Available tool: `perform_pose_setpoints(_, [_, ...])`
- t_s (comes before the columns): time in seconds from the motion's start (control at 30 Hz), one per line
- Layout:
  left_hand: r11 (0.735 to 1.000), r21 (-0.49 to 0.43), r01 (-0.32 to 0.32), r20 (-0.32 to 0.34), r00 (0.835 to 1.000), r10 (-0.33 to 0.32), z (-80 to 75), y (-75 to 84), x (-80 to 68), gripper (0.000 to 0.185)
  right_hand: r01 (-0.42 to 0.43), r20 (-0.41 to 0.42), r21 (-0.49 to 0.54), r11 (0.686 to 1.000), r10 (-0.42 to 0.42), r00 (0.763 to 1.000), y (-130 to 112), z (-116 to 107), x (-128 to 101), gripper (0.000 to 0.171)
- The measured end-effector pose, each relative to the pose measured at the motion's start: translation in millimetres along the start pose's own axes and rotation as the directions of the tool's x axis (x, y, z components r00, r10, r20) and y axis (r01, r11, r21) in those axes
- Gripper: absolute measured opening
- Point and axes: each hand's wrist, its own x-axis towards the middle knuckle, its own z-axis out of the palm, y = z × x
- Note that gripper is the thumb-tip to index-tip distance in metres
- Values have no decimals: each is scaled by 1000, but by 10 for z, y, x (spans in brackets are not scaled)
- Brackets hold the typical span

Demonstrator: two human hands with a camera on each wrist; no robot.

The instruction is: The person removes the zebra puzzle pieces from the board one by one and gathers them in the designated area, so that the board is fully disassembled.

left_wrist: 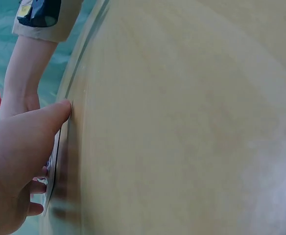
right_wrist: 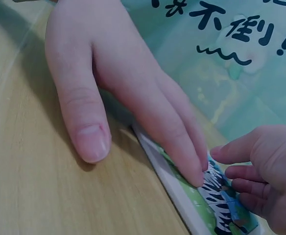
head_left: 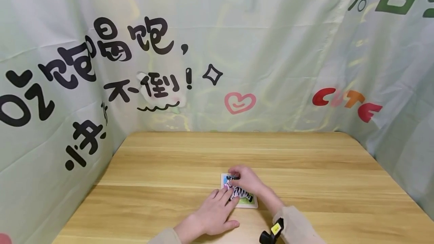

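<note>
A pale green printed cloth backdrop [head_left: 271, 48] hangs behind and beside one light wooden surface [head_left: 322, 176]. One small square zebra picture puzzle board [head_left: 246, 203] lies near its front edge. The left hand [head_left: 213, 214] rests flat, straight fingers pressing the board's near side. The right hand [head_left: 245, 180] curls its fingertips onto the board's far part; whether it pinches a piece is unclear.
</note>
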Motion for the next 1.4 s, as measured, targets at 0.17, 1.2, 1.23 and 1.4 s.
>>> perform_pose_setpoints(0.17, [1000,-25,-5,-3,1000,5,-7,-9,-13,72,18,15,-63,998,-17,1000,-5,29,16,27])
perform_pose_setpoints(1.2, [998,-62,2,18,1000,-1,-37,-28,-52,67,69,94,-222,973,-49,994,-57,-13,61,26])
perform_pose_setpoints(1.23, [998,-63,2,21,1000,-1,-35,-28,-53,67,71,104,-226,972,-48,993,-56,-17,67,26])
perform_pose_setpoints(1.4, [998,-60,4,30,1000,-3,-29,-33,-57,68,71,138,-233,970,-40,990,-68,-29,92,24])
